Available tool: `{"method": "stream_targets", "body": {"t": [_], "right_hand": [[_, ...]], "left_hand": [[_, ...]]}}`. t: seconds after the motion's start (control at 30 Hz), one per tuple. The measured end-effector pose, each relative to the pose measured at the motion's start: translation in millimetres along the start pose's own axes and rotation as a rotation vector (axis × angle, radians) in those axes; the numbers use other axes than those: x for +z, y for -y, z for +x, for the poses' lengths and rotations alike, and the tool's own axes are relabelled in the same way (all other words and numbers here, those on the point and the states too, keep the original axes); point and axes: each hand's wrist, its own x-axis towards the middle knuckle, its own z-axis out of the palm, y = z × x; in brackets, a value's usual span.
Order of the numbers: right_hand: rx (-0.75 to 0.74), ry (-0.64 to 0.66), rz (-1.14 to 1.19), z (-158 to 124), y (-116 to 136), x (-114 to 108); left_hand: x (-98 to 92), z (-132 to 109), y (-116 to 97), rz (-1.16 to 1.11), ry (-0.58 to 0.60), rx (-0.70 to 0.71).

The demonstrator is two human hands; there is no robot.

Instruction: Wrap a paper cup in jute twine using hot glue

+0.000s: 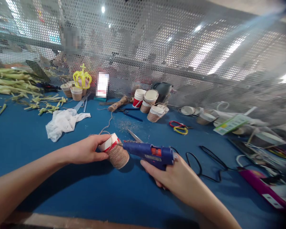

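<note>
While the left hand [91, 149] pinches the twine-wrapped cup [118, 156] over the blue table [85, 197], the right hand [171, 174] grips a glue gun [143, 150], hiding its trigger; whether the nozzle [120, 144] touches is unclear.

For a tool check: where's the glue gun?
Head view, just right of centre: the glue gun is in the right hand, its nozzle by the cup.

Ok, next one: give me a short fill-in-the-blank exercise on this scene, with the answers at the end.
1. The right hand holds a ____.
2. The left hand grips a cup partly wrapped in ____.
3. The toy crown at the back of the table is coloured ____.
4. The surface of the table is coloured ____.

Missing words: glue gun; twine; yellow; blue.
</note>
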Motion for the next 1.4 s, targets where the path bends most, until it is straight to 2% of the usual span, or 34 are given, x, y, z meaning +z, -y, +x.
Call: {"method": "stream_targets", "body": {"t": [0.27, 0.47, 0.7, 1.0, 1.23, 1.4], "right_hand": [[0.081, 0.011, -0.027, 3, -2, -3], [0.026, 0.063, 0.057, 1, 0, 1], [0.046, -0.006, 0.065, -1, 3, 4], [-0.135, 0.009, -0.004, -4, 4, 11], [0.037, 0.024, 0.051, -2, 0, 4], [0.09, 0.064, 0.012, 3, -4, -2]], "left_hand": [[-0.1, -1, 0, -0.001, 0.0, 0.005], [-0.4, -1, -1, 0.002, -0.002, 0.027], [-0.1, -1, -1, -0.001, 0.001, -0.004], [0.4, 0, 0, 0.063, -0.008, -0.026], [-0.5, -1, 0, 0.026, -0.003, 0.018], [-1.2, -1, -1, 0.009, 0.013, 0.005]]}}
